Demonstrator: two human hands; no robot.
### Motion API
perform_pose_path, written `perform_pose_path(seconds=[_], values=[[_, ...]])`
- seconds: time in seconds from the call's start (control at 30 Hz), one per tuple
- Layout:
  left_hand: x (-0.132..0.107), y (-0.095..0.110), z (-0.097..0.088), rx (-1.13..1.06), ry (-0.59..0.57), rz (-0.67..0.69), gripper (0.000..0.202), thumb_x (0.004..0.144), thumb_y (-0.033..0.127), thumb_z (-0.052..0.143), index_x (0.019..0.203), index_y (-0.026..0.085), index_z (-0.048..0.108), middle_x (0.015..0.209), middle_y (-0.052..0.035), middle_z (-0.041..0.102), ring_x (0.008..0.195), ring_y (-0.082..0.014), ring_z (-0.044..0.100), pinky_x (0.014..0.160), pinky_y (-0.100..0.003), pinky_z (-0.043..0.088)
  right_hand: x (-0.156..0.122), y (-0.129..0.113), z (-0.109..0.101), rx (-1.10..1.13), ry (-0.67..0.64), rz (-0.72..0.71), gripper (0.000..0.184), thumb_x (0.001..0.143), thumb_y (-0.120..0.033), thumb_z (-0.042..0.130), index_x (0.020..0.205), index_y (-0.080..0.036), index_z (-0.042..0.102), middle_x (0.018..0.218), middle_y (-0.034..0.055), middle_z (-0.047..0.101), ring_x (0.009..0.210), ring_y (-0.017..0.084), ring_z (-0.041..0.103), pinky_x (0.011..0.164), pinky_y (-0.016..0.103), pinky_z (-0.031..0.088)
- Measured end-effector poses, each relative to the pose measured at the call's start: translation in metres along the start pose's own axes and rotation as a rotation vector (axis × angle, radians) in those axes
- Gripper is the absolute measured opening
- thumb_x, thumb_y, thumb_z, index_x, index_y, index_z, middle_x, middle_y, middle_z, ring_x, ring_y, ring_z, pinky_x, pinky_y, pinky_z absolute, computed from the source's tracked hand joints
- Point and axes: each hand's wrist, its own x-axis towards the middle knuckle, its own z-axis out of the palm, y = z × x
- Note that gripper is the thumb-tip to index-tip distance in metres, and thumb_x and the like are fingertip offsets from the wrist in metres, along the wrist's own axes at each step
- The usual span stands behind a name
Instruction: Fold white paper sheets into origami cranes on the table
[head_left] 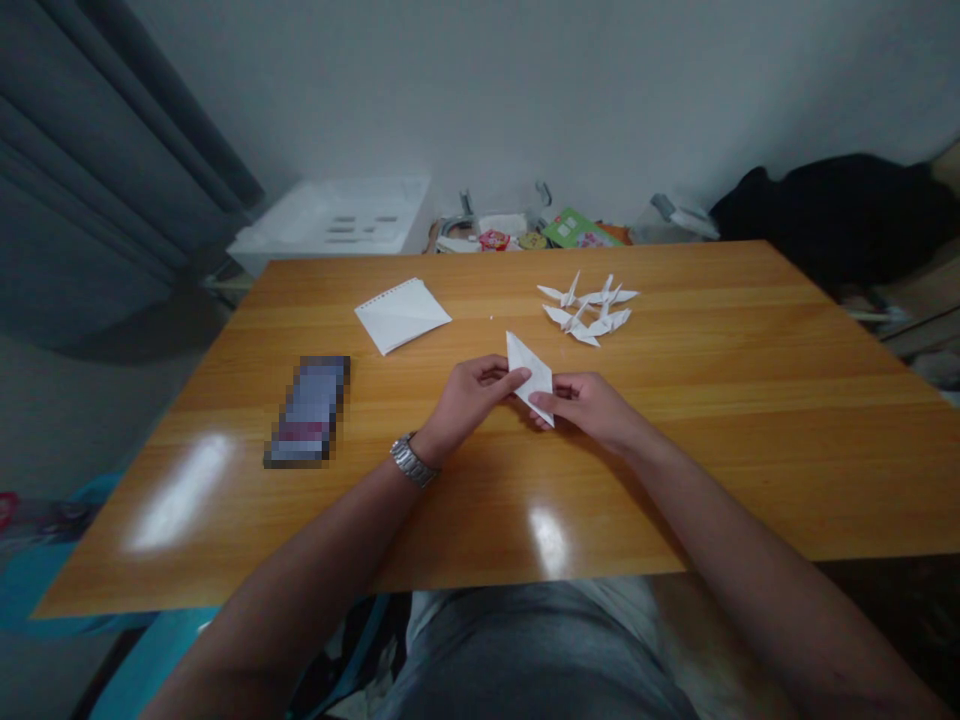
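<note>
A white folded paper [527, 371], shaped like a pointed kite, is held just above the wooden table [675, 450] at its middle. My left hand [471, 395], with a metal watch on the wrist, pinches the paper's left edge. My right hand [589, 405] pinches its lower right corner. Both hands are closed on the paper. Behind them lie several finished white paper cranes [589, 308] in a small cluster.
A white spiral notepad [402, 314] lies at the back left of the table. A blurred-out phone [309, 410] lies left of my hands. Past the far edge are a white box [337, 220], small clutter and a black bag [840, 215]. A grey curtain hangs at left.
</note>
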Motion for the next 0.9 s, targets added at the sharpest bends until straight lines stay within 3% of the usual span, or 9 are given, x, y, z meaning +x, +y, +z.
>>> perform_pose_path(seconds=[0.13, 0.3, 0.53, 0.9], values=[[0.0000, -0.0024, 0.0002, 0.059, 0.019, -0.017, 0.035, 0.082, 0.049, 0.077, 0.080, 0.014, 0.071, 0.076, -0.0040, 0.071, 0.067, -0.0127, 0.062, 0.062, -0.024, 0.048, -0.0003, 0.0009, -0.0003, 0.033, -0.019, 0.027, 0.042, 0.073, -0.050, 0.086, 0.091, -0.013, 0.075, 0.084, 0.0086, 0.077, 0.071, 0.016, 0.069, 0.072, 0.032, 0.056], [0.0026, -0.0027, -0.0041, 0.104, 0.106, 0.005, 0.038, 0.081, 0.050, 0.077, 0.072, 0.015, 0.066, 0.069, -0.0015, 0.066, 0.062, -0.0116, 0.057, 0.056, -0.023, 0.042, -0.0019, -0.0018, 0.0004, -0.001, -0.144, 0.125, 0.040, 0.075, -0.050, 0.085, 0.085, -0.012, 0.077, 0.090, 0.0130, 0.080, 0.075, 0.017, 0.074, 0.075, 0.032, 0.060], [0.0028, -0.0013, -0.0052, 0.138, 0.113, 0.016, 0.037, 0.084, 0.048, 0.076, 0.070, 0.016, 0.064, 0.066, -0.0010, 0.064, 0.061, -0.0114, 0.055, 0.055, -0.023, 0.040, -0.0022, -0.0014, -0.0004, 0.013, -0.156, 0.177, 0.039, 0.077, -0.049, 0.083, 0.085, -0.012, 0.076, 0.087, 0.0122, 0.080, 0.074, 0.017, 0.076, 0.071, 0.029, 0.061], [0.0028, 0.0017, -0.0086, 0.170, 0.072, -0.002, 0.037, 0.083, 0.049, 0.076, 0.070, 0.015, 0.067, 0.067, -0.0022, 0.066, 0.060, -0.0114, 0.055, 0.054, -0.023, 0.040, -0.0034, -0.0001, -0.0008, 0.021, -0.227, 0.182, 0.043, 0.075, -0.052, 0.084, 0.092, -0.013, 0.077, 0.096, 0.0138, 0.080, 0.086, 0.020, 0.076, 0.079, 0.034, 0.061]])
